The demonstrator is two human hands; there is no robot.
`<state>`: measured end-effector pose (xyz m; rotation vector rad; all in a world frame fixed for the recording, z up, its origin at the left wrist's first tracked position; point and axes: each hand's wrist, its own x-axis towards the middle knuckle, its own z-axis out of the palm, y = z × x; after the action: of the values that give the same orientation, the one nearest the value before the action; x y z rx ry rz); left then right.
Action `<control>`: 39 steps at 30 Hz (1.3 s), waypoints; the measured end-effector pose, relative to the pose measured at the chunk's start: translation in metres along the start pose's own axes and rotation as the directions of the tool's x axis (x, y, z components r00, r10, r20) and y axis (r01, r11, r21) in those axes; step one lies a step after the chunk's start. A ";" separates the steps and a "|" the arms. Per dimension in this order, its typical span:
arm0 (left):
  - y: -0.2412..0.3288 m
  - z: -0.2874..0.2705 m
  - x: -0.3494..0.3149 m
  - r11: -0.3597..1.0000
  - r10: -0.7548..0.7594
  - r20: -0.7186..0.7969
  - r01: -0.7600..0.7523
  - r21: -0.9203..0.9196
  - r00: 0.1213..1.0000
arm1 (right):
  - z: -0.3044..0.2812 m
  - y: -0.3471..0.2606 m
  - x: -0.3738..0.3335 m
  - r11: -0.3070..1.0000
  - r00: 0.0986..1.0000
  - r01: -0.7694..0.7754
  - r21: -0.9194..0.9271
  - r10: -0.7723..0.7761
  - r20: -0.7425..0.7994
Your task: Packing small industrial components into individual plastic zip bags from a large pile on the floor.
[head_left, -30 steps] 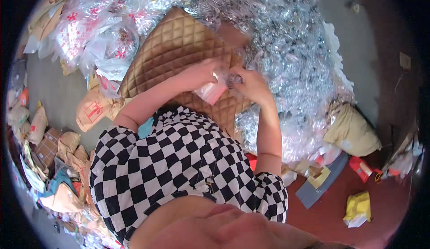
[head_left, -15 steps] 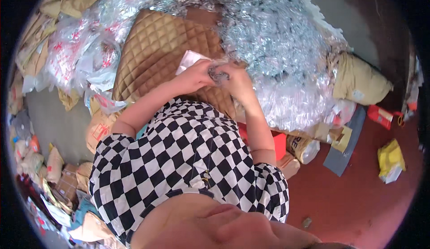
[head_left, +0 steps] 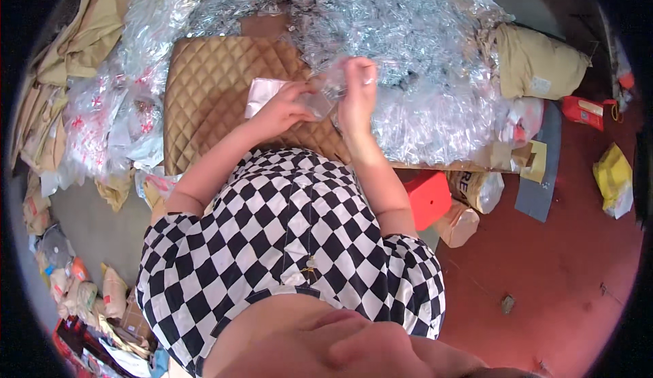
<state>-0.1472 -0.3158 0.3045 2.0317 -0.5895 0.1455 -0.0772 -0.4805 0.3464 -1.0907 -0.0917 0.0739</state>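
My left hand (head_left: 282,111) is closed at the edge of a small clear plastic bag (head_left: 317,105), low over a brown quilted mat (head_left: 204,82). Behind its fingers a pale pinkish-white packet (head_left: 262,92) lies on the mat, partly covered by the hand. To the right and a little higher, my right hand (head_left: 358,96) is closed with its fingertips pinched on thin crinkled clear plastic (head_left: 335,75). The two pieces of plastic overlap between my hands; whether they are joined cannot be told.
A big heap of shiny clear plastic pieces (head_left: 422,65) spreads behind and right of the mat. Clear bags with red marks (head_left: 102,116) pile at the left. Below the table edge stand a red box (head_left: 428,200) and a paper sack (head_left: 478,191). A yellow bag (head_left: 613,179) lies on the red floor.
My hands have moved apart, the right one up and away from the left. The small dark-and-silver thing seen between them earlier no longer shows clearly; clear plastic now spans there.
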 end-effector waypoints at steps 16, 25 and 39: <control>0.010 -0.009 0.039 0.995 -0.049 -0.263 0.069 0.069 0.963 | -0.083 -0.066 0.030 0.093 0.763 0.645 -0.758 -0.110 0.636; -0.047 0.032 -0.100 0.677 -0.428 -0.024 0.338 0.654 0.903 | -0.271 -0.147 0.106 0.547 0.747 0.287 -0.786 -0.642 -0.174; -0.076 0.034 -0.113 0.685 -0.477 -0.219 0.516 0.514 0.851 | -0.306 -0.091 0.109 0.186 0.632 -0.029 -0.982 -0.758 -0.162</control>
<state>-0.2154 -0.2750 0.1890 2.6747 0.1039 0.0580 0.0664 -0.7810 0.2909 -2.2545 0.2684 -1.0591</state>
